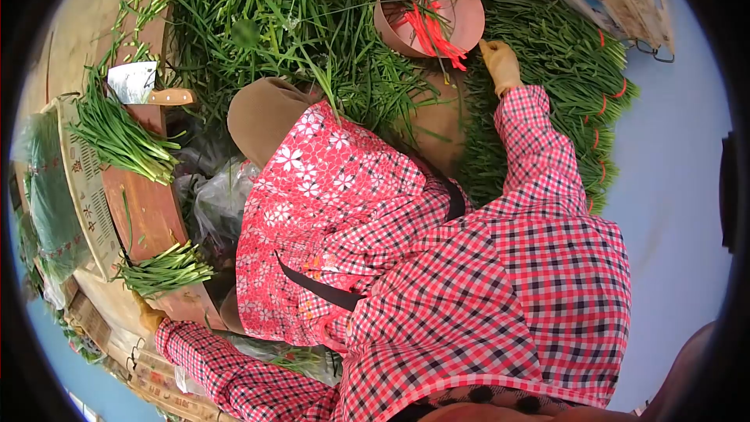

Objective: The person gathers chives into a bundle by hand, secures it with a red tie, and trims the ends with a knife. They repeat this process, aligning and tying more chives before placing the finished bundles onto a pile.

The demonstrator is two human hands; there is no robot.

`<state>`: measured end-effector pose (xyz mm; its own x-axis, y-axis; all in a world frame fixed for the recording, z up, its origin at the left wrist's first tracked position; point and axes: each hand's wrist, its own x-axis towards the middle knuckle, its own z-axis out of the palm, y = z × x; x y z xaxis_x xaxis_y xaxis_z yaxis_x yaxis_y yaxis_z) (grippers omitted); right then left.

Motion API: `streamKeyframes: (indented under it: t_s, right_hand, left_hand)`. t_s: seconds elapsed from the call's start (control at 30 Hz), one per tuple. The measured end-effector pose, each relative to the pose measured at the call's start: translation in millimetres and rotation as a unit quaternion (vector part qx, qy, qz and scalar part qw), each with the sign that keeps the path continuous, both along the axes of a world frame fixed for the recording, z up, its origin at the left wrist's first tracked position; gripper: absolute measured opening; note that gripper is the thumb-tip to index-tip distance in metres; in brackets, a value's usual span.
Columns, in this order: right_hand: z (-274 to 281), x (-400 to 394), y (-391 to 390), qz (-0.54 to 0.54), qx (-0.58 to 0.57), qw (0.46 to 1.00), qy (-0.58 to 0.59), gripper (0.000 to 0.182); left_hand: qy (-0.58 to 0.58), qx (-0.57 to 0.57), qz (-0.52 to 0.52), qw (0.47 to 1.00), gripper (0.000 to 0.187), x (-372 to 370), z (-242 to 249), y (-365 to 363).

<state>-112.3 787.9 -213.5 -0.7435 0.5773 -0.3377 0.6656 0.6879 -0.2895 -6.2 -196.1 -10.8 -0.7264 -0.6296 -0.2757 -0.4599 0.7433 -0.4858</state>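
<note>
My left hand (148, 316), in a yellowish glove, is at the lower left by the wooden board (137, 211), just below a small bunch of green stalks (168, 270); its fingers are too small and partly hidden to read. My right hand (500, 65), also gloved, has bent fingers beside the rim of the pink bucket (461, 27). What these fingers hold, if anything, cannot be made out. Red bands (428, 31) hang over the bucket's edge. A cleaver (134, 83) with a wooden handle and a larger bunch (125, 137) lie on the board.
Loose green stalks (266, 23) are heaped at the top. Bundles tied with red bands (555, 55) stand in rows at the upper right. Clear plastic (223, 199) lies beside the board. A pale crate (86, 187) and green bag (55, 203) are on the left.
</note>
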Motion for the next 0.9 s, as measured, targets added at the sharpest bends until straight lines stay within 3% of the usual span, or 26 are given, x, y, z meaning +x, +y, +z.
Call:
streamKeyframes:
  t_s: [0.07,0.1,0.13,0.17,0.2,0.23,0.3,0.43,0.53,0.57,0.6,0.63,0.67,0.7,0.8,0.9]
  right_hand:
    - [-52.2,-10.3,29.3,-0.015,-0.04,0.999,-0.013,0.054]
    - [-46.4,-26.5,23.6,0.035,0.006,0.99,-0.137,0.059]
    - [-53.1,-29.4,19.4,0.01,0.015,0.991,-0.132,0.054]
    - [-60.7,-34.1,13.9,-0.013,0.027,0.992,-0.126,0.05]
    - [-66.8,-35.7,8.6,-0.037,0.036,0.991,-0.12,0.046]
    - [-67.8,-32.4,7.5,-0.057,0.02,0.991,-0.123,0.034]
    - [-71.8,-52.5,4.4,0.033,0.037,0.994,-0.1,0.033]
    - [-63.4,-123.1,-50.0,0.288,0.01,0.958,0.001,0.031]
    - [-77.9,-184.7,-61.5,0.357,0.023,0.931,0.067,0.03]
    - [-76.5,-203.1,-71.1,0.368,0.036,0.925,0.085,0.03]
    - [-69.0,-212.2,-87.6,0.375,0.045,0.921,0.098,0.029]
    - [-67.7,-226.6,-103.0,0.383,0.048,0.916,0.113,0.029]
    - [-58.6,-231.6,-114.5,0.389,0.053,0.911,0.125,0.029]
    - [-51.0,-236.6,-125.3,0.393,0.057,0.908,0.134,0.028]
    - [-3.9,-239.5,-163.3,0.408,0.067,0.894,0.172,0.028]
    - [33.9,-233.3,-203.8,0.422,0.064,0.878,0.217,0.027]
  left_hand:
    - [-0.012,-0.016,0.033,0.999,0.059,2.1,14.5,10.3]
    - [-0.016,-0.026,0.052,0.998,0.056,6.0,20.7,11.7]
    - [0.152,0.069,0.146,0.975,0.053,12.7,20.2,10.5]
    - [0.316,0.163,0.233,0.905,0.05,22.9,8.6,9.2]
    - [0.466,0.245,0.305,0.794,0.048,29.9,6.7,8.2]
    - [0.466,0.276,0.302,0.785,0.048,32.3,18.0,35.8]
    - [0.493,0.408,0.246,0.728,0.045,58.5,5.7,50.0]
    - [0.476,0.249,0.107,0.837,0.037,88.3,-36.0,83.2]
    - [0.489,0.149,0.082,0.855,0.031,140.8,-57.5,96.7]
    - [0.51,0.133,0.086,0.846,0.029,161.9,-71.2,100.1]
    - [0.6,0.161,0.193,0.759,0.03,143.2,-41.6,147.3]
    - [0.656,0.151,0.222,0.706,0.035,143.7,-39.2,172.1]
    - [0.684,0.112,0.236,0.681,0.037,154.8,-71.6,165.7]
    - [0.647,0.089,0.297,0.696,0.043,145.7,-26.7,211.9]
    - [0.661,0.172,0.356,0.639,0.045,148.1,-11.6,241.0]
    - [0.707,0.207,0.337,0.586,0.042,157.7,-23.6,252.8]
